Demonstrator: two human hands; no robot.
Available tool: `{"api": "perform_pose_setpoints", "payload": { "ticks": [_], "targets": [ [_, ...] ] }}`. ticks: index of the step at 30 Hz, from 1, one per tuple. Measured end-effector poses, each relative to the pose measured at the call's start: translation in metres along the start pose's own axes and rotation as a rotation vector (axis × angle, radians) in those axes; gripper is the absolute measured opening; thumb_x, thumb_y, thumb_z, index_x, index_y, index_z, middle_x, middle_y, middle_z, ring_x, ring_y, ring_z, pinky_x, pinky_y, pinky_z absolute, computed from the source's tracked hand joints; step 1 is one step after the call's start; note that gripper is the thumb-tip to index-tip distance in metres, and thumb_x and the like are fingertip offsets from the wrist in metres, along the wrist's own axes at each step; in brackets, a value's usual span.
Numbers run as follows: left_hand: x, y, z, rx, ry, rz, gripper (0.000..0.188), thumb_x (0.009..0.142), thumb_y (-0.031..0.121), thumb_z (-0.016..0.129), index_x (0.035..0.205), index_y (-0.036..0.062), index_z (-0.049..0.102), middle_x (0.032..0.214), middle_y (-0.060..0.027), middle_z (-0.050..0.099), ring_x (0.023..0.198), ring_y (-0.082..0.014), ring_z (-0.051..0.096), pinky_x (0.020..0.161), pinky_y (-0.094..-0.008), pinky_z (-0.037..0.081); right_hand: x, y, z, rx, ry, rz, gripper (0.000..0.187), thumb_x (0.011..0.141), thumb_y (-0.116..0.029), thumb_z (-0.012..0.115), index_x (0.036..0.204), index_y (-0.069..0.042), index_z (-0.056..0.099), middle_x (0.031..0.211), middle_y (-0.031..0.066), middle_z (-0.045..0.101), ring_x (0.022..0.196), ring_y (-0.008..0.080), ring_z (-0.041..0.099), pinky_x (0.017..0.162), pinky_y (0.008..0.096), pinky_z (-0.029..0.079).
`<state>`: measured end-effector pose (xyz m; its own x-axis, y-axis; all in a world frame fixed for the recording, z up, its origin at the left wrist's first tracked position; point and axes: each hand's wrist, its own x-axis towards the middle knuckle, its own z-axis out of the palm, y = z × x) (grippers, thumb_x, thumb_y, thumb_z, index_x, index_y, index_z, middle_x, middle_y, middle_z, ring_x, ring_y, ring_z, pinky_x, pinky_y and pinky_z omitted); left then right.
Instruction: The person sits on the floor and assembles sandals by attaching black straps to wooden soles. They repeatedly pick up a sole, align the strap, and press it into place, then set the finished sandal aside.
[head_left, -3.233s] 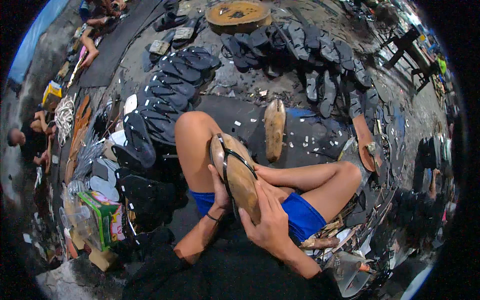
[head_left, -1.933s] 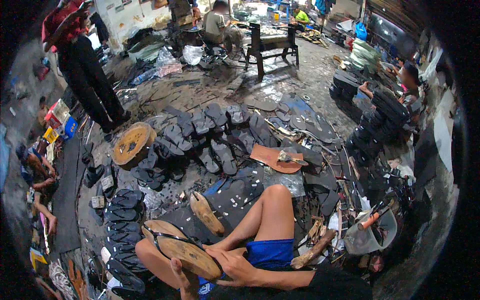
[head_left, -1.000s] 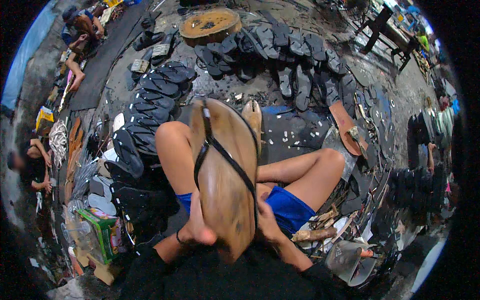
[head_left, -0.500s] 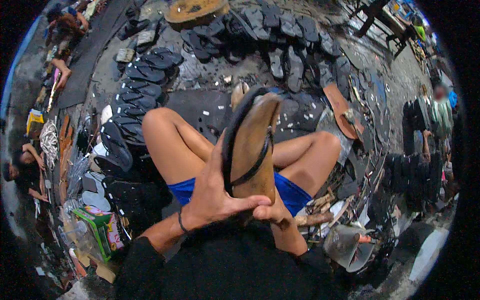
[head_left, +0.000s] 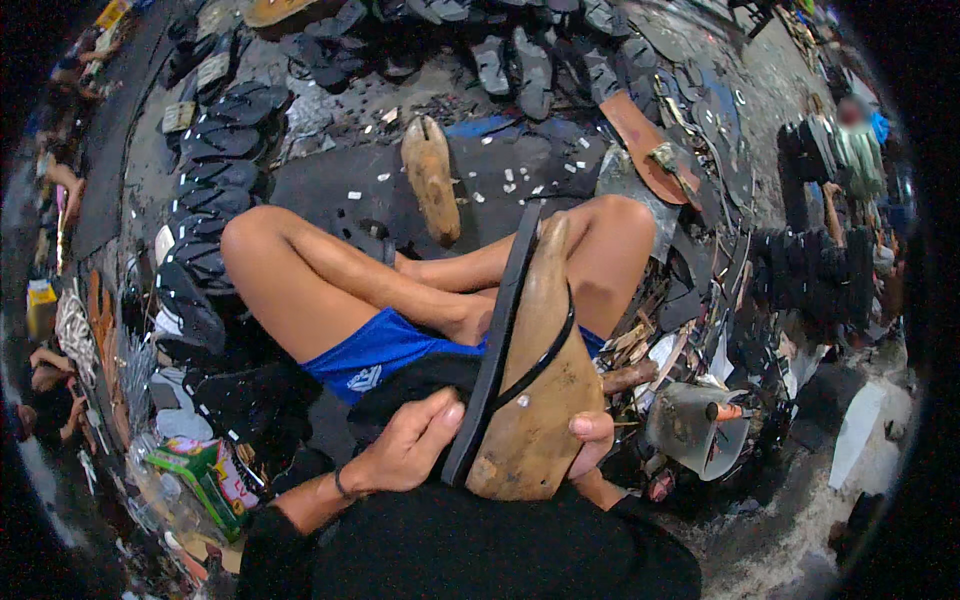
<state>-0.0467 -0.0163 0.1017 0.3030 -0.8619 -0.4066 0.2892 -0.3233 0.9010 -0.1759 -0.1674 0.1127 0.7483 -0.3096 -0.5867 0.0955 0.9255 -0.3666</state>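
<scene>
A foot-shaped wooden shoe last [head_left: 545, 400] stands tilted in front of my body, toe end pointing away. Fitted against it is a black flip-flop [head_left: 495, 355], its sole edge-on along the left side and its thin strap crossing the wood. My right hand [head_left: 590, 445] grips the last's heel end from the right, thumb on the wood, other fingers mostly hidden. My left hand [head_left: 415, 445] is closed beside the heel part of the sole, thumb close against its edge; what its fingers hold is hidden. Another wooden last [head_left: 432, 180] lies beyond my crossed legs.
A black mat [head_left: 330, 185] with white scraps spreads ahead. Rows of black flip-flops [head_left: 215, 185] line the left. A brown sole-shaped piece [head_left: 650, 150] lies far right; a clear container [head_left: 695, 430] and a green box [head_left: 205, 475] are nearer. Other people sit at both edges.
The last and flip-flop have turned from facing me to side-on and come lower and right. My left hand has left its wrap around the sole and closed beside it.
</scene>
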Motion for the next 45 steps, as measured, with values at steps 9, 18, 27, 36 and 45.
{"api": "perform_pose_setpoints", "payload": {
  "ticks": [9, 18, 27, 36, 45],
  "targets": [
    [-0.008, -0.012, -0.004, -0.359, -0.157, -0.157, 0.032, 0.102, 0.035, 0.040, 0.088, 0.0084, 0.050, 0.076, 0.0074, 0.039, 0.072, -0.0049, 0.035, 0.067, -0.0207, 0.033, 0.005, 0.001, -0.006, -0.053, -0.111, -0.068, 0.076, 0.068, -0.026, 0.063, 0.134, 0.003, 0.037, 0.124, 0.0185, 0.053, 0.111, 0.0309, 0.054, 0.097, 0.0418, 0.043],
    [0.026, 0.006, -0.047, -0.291, 0.047, 0.108, 0.079, 0.090, 0.031, 0.063, 0.146, -0.0040, 0.021, 0.144, -0.0150, 0.034, 0.135, -0.0228, 0.032, 0.111, -0.0364, 0.024, 0.080, -0.020, -0.002, -0.756, -0.271, -0.263, 0.088, 0.070, -0.015, 0.078, 0.141, -0.001, 0.028, 0.126, 0.0103, 0.052, 0.117, 0.0224, 0.048, 0.101, 0.0359, 0.039],
    [0.022, -0.084, -0.050, 0.032, 0.500, 0.123, 0.063, 0.078, 0.001, 0.055, 0.137, -0.0032, 0.034, 0.127, -0.0144, 0.047, 0.121, -0.0211, 0.044, 0.106, -0.0331, 0.031, 0.144, 0.084, -0.034, -0.956, -0.283, 0.134, 0.075, 0.067, -0.007, 0.075, 0.128, 0.002, 0.033, 0.117, 0.0115, 0.052, 0.106, 0.0220, 0.053, 0.094, 0.0340, 0.044],
    [0.020, -0.098, -0.049, -0.397, 0.451, -0.061, 0.060, 0.075, -0.006, 0.052, 0.133, -0.0020, 0.040, 0.132, -0.0117, 0.046, 0.121, -0.0204, 0.044, 0.102, -0.0335, 0.036, 0.139, 0.083, -0.044, -0.958, -0.393, -0.087, 0.060, 0.069, -0.013, 0.075, 0.121, 0.001, 0.049, 0.114, 0.0091, 0.058, 0.107, 0.0214, 0.054, 0.098, 0.0364, 0.042],
    [0.027, 0.021, -0.055, -0.284, 0.083, 0.215, 0.097, 0.070, 0.010, 0.076, 0.148, 0.0093, 0.019, 0.142, -0.0154, 0.031, 0.129, -0.0282, 0.035, 0.107, -0.0464, 0.028, 0.086, -0.019, 0.015, -0.728, -0.410, -0.373, 0.128, 0.063, -0.051, 0.083, 0.148, 0.003, 0.004, 0.150, 0.0198, 0.022, 0.138, 0.0284, 0.024, 0.113, 0.0395, 0.021]
  ]
}}
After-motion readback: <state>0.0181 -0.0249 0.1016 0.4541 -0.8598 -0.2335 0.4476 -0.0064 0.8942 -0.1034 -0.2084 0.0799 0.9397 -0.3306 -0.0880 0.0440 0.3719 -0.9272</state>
